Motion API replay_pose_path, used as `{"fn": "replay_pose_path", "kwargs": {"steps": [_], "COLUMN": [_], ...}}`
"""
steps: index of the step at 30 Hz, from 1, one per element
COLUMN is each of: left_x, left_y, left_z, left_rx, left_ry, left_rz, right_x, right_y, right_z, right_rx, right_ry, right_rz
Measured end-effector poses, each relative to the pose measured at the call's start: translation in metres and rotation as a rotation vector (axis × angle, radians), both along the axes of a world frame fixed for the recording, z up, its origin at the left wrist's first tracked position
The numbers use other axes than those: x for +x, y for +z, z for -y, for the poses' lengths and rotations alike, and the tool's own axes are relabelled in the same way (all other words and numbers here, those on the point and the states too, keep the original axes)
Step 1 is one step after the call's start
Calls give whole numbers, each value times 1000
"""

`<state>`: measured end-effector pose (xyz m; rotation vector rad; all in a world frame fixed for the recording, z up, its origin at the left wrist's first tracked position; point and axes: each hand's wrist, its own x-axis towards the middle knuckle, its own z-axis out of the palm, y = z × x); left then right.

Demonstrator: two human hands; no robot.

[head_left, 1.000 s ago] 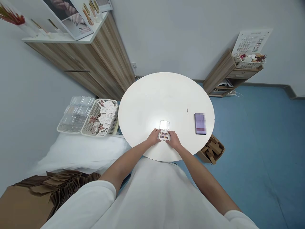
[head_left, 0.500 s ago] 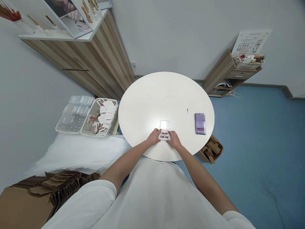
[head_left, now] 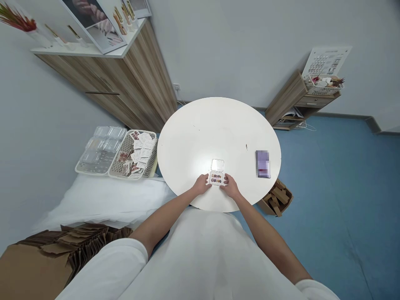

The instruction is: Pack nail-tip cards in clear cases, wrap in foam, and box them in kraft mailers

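Note:
A small clear plastic case (head_left: pixel 216 178) lies on the white round table (head_left: pixel 187 146), its transparent lid (head_left: pixel 218 165) raised away from me. Two rows of small round pieces in purple, orange and pinkish tones fill its base. At the case's left side is my left hand (head_left: pixel 202 184), fingers and thumb apart, the thumb near the lower left corner. My right hand (head_left: pixel 231 186) is at the other side, its fingers spread and its thumb by the lower right corner. Whether the fingertips touch the case is too small to tell.
A purple pack (head_left: pixel 263 163), partly pixelated, lies at the table's right. Left of the table, a white basket (head_left: pixel 110 171) holds printed cards, beside a tray of clear cases (head_left: pixel 101 146). A cardboard box (head_left: pixel 276 198) with cardboard pieces stands on the floor at right.
Both hands have eased outward from the case, and their fingers have spread more. The case stays on the table with its lid up. The whole view has shifted slightly.

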<state>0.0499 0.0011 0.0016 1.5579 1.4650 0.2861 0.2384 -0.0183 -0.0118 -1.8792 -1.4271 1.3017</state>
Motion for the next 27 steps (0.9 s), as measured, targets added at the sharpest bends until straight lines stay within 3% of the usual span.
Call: {"fn": "replay_pose_path", "kwargs": {"steps": [3, 10, 17, 23, 27], "left_x": [-2, 6, 6, 1, -5], "left_y": [0, 0, 0, 19, 37], "left_z": [1, -1, 3, 7, 8], "left_rx": [-29, -57, -97, -237, -299], "left_ry": [99, 108, 240, 380, 365], "left_rz": [36, 116, 169, 471, 613], "right_x": [0, -4, -7, -6, 3], "right_y": [0, 8, 25, 52, 65], "right_z": [1, -6, -1, 7, 12], "right_rx": [-49, -119, -123, -70, -49], "right_ry": [-54, -71, -118, -141, -161], "right_rz": [-67, -110, -212, -278, -382]}}
